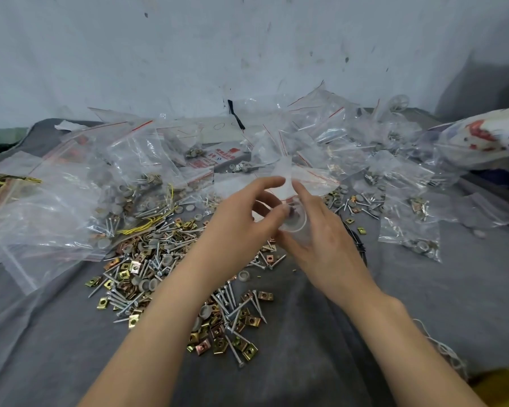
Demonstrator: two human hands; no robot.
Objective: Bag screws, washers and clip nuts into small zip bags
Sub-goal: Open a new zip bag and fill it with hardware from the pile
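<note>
Wall (pixel 247 39) fills 10 to 2 o'clock: pale blue-grey, matte, peppered with dark specks and scuffs. Darker shadow patch (pixel 482 83) on it at 2 o'clock. Short black strip (pixel 235 114) hangs at the wall's base, 12 o'clock. Work surface is covered by a grey cloth (pixel 56 333), wrinkled, running from 8 round to 4 o'clock. Printed sack (pixel 482 136), white with red and blue, lies at 3 o'clock. Loose white string (pixel 441 348) on the cloth edge at 4 o'clock; yellow patch (pixel 500 386) in the corner at 5. Greenish bit (pixel 0 136) at 9 o'clock. Light soft, even.
</note>
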